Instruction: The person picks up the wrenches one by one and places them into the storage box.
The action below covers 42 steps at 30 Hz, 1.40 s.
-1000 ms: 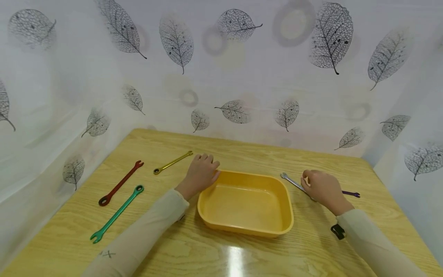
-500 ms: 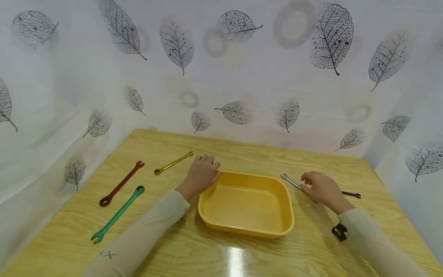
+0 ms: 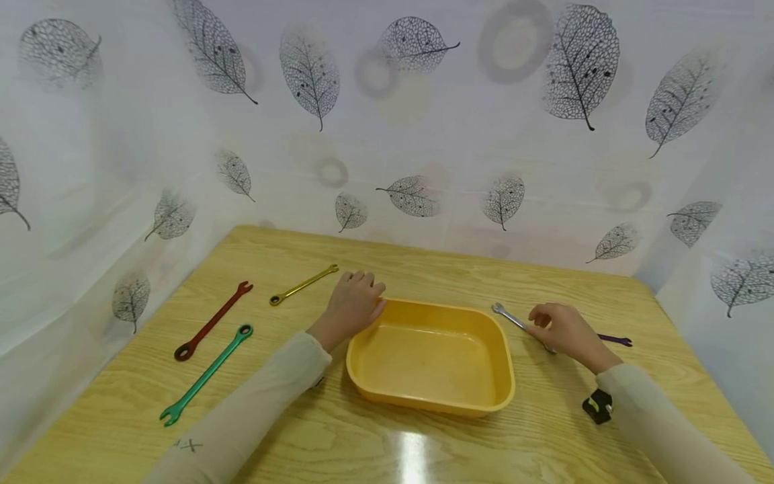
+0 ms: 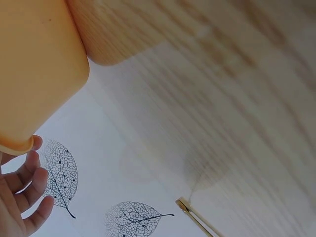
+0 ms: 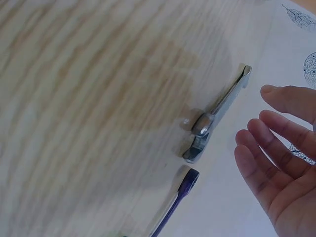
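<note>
My left hand (image 3: 353, 304) grips the back left corner of a yellow plastic tray (image 3: 431, 407), its fingers curled over the rim; in the left wrist view, fingertips (image 4: 34, 185) show beside the tray's outer wall (image 4: 39, 69). On the right, my right hand (image 3: 568, 335) hovers by a silver combination wrench (image 3: 512, 318) on the table, fingers loosely bent. The right wrist view has these fingers (image 5: 284, 143) apart from the silver wrench (image 5: 228, 98), nothing between them. Part of a purple wrench (image 3: 615, 339) is hidden behind the right hand.
Left of the tray lie a red wrench (image 3: 213, 321), a green wrench (image 3: 207, 375) and a gold wrench (image 3: 304, 284). A leaf-patterned white sheet (image 3: 447, 148) rises behind the wooden table (image 3: 290, 437).
My right hand has shifted slightly right and its fingers have spread a little from the thumb, uncovering more of the silver wrench's near end. The left hand and the tray stay put.
</note>
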Available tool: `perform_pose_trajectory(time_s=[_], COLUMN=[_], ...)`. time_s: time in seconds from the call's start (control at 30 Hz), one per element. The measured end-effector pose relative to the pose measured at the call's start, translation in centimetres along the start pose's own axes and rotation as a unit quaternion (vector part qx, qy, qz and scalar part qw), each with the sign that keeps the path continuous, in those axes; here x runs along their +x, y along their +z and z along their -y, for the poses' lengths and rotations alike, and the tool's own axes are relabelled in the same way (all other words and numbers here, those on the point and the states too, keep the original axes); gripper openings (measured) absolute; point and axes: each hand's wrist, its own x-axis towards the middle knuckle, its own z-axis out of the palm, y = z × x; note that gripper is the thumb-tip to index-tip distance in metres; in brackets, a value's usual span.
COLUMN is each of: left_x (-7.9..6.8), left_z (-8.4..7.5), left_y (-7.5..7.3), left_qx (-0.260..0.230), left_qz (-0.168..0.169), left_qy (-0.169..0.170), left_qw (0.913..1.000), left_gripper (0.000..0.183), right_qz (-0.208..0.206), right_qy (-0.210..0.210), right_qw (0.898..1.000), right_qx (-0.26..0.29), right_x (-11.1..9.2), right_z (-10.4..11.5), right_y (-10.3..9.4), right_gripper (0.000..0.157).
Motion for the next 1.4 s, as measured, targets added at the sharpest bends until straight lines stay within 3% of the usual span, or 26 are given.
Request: perform_pose_trajectory(time_s=[0.43, 1.4], left_x=[0.0, -0.1], left_z=[0.0, 0.1], left_y=[0.1, 0.4], left_qx=[-0.005, -0.002], left_qz=[-0.004, -0.015], left_qy=[0.001, 0.003], left_qw=[1.0000, 0.9999], left_gripper=[0.018, 0.017], right_qz=[0.005, 0.062], right_qy=[-0.008, 0.015], right_qw=[1.000, 0.998], right_qx=[0.020, 0.026], right_x=[0.1, 0.7], right_z=[-0.7, -1.3], right_y=[0.2, 1.0], right_gripper=[0.016, 0.021])
